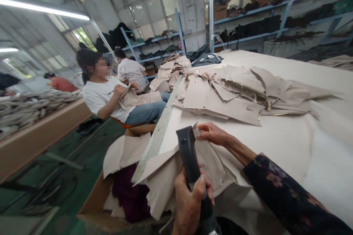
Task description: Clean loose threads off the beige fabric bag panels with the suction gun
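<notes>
My left hand (189, 200) is closed around the grip of a black hot-air gun (189, 150), which points up and away from me. Beige leather-like panels (165, 181) hang over the near table edge behind and beside it. With fingers and thumb, my right hand (213, 134) pinches the top edge of a beige bag panel (208, 158) that has a zipper line along it. The gun's nozzle sits just left of those fingertips. Part of the panel is hidden behind the gun and my left hand.
Beige bag pieces (223, 95) with metal fittings lie piled on the white table (286, 136). Below its left edge stands a cardboard box (93, 200) holding beige pieces and purple cloth (131, 194). A seated co-worker (103, 95) handles beige material. Shelves (248, 11) stand behind.
</notes>
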Motion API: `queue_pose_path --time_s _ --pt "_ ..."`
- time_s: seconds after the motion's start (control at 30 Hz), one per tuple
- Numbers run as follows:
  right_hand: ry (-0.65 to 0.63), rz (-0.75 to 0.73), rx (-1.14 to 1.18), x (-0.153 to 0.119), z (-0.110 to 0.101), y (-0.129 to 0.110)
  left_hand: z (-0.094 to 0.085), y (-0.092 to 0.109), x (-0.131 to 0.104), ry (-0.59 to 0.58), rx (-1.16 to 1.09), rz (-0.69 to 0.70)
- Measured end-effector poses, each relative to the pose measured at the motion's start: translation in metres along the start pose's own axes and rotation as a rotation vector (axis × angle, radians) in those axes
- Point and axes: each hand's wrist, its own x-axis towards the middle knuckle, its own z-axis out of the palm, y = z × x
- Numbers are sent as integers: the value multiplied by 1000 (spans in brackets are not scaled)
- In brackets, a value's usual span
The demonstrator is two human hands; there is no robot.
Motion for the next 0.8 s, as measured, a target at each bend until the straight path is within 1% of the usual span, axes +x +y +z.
queue_pose_path --time_s 0.07,0.17,0.27,0.33,0.4,0.47,0.53,0.63,0.73,0.8 --pt "-11 2 31 1 2 -1 1 -1 -2 -36 14 -27" --pt "32 31 77 2 4 -2 0 -5 -5 -64 35 -47" --pt "70 89 132 1 6 -3 -3 -9 -2 -67 42 -60" --pt "80 132 142 0 7 -4 -6 -10 3 -46 14 -61" --pt "79 166 102 -1 6 -5 -10 -9 7 -5 5 -44" --pt "81 156 31 -1 7 -6 -13 -5 10 50 20 -18" --pt "117 74 -51 -2 10 -9 -13 0 8 104 10 22" --pt "240 -122 -180 -3 16 -18 -11 7 0 168 -63 77" --pt "432 -287 -284 -6 17 -31 -9 8 -12 194 -132 124" --pt "609 -395 -343 -9 13 -41 -11 7 -19 183 -182 151"
